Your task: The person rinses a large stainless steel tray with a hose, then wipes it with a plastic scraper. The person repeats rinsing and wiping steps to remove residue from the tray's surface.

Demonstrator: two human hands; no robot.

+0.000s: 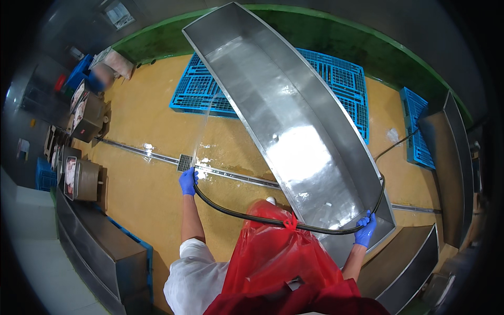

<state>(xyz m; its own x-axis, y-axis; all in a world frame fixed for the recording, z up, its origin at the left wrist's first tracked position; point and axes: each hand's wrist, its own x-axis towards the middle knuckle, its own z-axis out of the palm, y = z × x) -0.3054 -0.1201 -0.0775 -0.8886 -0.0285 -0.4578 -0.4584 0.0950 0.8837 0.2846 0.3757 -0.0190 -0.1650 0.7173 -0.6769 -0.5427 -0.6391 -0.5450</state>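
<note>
My left hand [188,181], in a blue glove, is closed round the end of a black hose [236,214]. A thin stream of water [203,131] shoots from that end, away from me toward the far left side of a long metal trough [273,105]. The hose sags across the front of my red apron [278,247] to my right hand [366,229], also blue-gloved, which grips it above the trough's near right end. From there it runs over the trough's right rim and off to the right. White glare covers part of the trough's inner floor.
Blue plastic pallets [341,79] lie beneath the trough's far part. A drain channel [236,179] with a square grate [184,163] crosses the wet yellow floor [147,184]. Metal carts [86,181] with pale pink contents stand at left; more metal troughs [451,157] flank the right.
</note>
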